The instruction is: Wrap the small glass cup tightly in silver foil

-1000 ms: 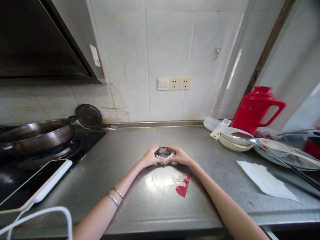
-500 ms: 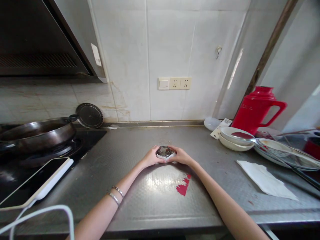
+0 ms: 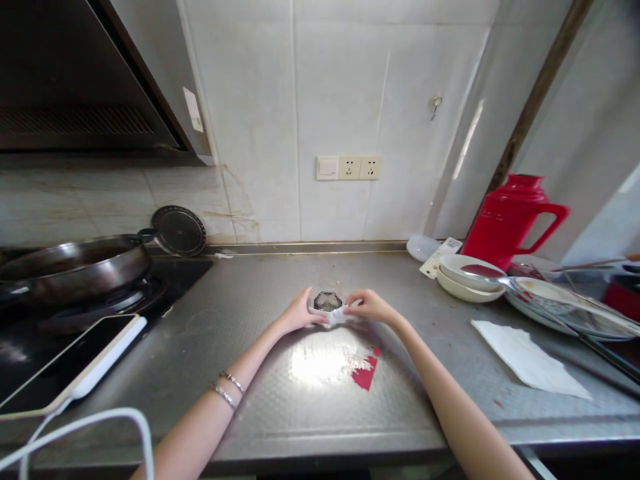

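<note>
A small, dark, faceted glass ashtray sits on the steel worktop between my hands. White tissue lies along its near side and bunches up on the right. My left hand curves round the ashtray's left side, its thumb on the near edge over the tissue. With fingertips pinched together, my right hand grips the tissue at the right, slightly apart from the glass. Closer to me lies a torn red paper scrap.
At left are a steel pan on the black cooktop and a phone with a white cable. At right stand a red thermos jug, stacked bowls, plates with utensils, and a folded white tissue sheet.
My right hand has drawn away from the ashtray to the right, pulling out the tissue's edge. My left hand stays at the left side, its fingers a little looser.
</note>
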### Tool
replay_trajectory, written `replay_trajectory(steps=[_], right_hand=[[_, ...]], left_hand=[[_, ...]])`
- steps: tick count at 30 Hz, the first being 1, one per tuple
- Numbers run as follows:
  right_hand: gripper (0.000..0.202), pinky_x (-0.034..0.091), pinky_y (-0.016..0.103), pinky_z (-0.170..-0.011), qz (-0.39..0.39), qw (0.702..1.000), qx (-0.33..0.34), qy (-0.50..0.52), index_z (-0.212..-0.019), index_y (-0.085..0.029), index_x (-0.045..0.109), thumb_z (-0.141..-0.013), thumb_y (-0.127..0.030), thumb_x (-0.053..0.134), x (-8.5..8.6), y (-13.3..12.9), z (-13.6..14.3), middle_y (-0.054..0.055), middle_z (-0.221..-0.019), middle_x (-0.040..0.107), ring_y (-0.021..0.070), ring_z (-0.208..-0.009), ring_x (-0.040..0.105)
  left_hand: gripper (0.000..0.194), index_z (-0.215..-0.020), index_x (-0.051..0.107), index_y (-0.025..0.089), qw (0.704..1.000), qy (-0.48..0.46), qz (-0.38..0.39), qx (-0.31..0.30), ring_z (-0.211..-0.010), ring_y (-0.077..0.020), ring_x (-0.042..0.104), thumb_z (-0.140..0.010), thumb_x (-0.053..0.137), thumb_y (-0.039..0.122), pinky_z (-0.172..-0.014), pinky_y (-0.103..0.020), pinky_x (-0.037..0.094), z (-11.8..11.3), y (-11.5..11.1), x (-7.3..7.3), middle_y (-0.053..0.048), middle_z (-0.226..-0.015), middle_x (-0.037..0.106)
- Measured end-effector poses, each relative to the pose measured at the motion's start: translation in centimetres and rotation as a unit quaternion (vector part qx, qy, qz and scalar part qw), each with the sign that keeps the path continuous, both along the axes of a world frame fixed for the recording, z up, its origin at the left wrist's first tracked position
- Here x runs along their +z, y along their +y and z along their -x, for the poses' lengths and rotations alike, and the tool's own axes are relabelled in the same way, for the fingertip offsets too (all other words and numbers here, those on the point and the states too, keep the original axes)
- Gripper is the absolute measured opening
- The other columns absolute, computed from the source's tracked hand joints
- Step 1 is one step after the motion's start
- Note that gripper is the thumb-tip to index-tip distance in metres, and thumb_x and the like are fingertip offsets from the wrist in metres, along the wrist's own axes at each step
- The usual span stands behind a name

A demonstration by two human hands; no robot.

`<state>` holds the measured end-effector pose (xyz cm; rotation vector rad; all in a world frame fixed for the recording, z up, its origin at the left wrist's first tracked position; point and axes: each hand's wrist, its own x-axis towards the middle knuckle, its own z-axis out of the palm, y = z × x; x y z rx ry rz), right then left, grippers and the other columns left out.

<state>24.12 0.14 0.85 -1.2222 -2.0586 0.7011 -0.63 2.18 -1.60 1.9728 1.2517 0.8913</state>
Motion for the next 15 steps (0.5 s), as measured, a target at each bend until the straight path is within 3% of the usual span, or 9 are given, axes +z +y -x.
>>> replay_trajectory(steps=[4,9,12,15], right_hand=[[0.028,0.044,0.027,-0.065,-0.009,0.997,-0.005,0.073,-0.071,-0.016,0.069,-0.068,-0.043,0.070,1.2,-0.6,0.2,0.003,-0.073,0.068,0.0179,-0.071,0.061],[0.030,0.048,0.028,-0.070,-0.053,0.974,-0.024,0.217,-0.072,-0.017,0.067,-0.066,-0.046,0.074,2.4,-1.1,0.7,0.005,-0.082,0.068,0.0187,-0.080,0.062],[0.032,0.049,0.028,-0.070,-0.067,0.963,-0.038,0.257,-0.071,-0.018,0.065,-0.064,-0.047,0.076,2.6,-1.2,1.1,0.004,-0.082,0.067,0.0180,-0.078,0.062],[0.032,0.048,0.027,-0.066,-0.088,0.959,-0.053,0.264,-0.070,-0.018,0.065,-0.065,-0.048,0.075,2.6,-1.4,1.5,0.003,-0.078,0.066,0.0173,-0.074,0.061]], left_hand=[[0.110,-0.139,0.037,0.016,0.996,-0.060,-0.072,0.003,-0.134,-0.0358,0.035,-0.045,0.087,0.041,-0.111,-0.050,0.028,0.3,-0.4,1.5,-0.022,-0.145,0.037],[0.057,-0.125,0.050,0.020,0.945,-0.157,-0.267,0.102,-0.117,-0.0248,0.054,-0.075,0.069,0.039,-0.097,-0.041,0.045,0.0,-1.8,4.3,-0.013,-0.127,0.056],[0.026,-0.107,0.061,0.020,0.941,-0.152,-0.285,0.098,-0.100,-0.0201,0.061,-0.087,0.054,0.035,-0.081,-0.033,0.051,-0.6,-2.8,5.1,-0.009,-0.108,0.064],[0.023,-0.105,0.060,0.019,0.940,-0.143,-0.293,0.103,-0.092,-0.0181,0.060,-0.087,0.055,0.031,-0.073,-0.029,0.051,-1.0,-3.5,5.2,-0.008,-0.104,0.063]])
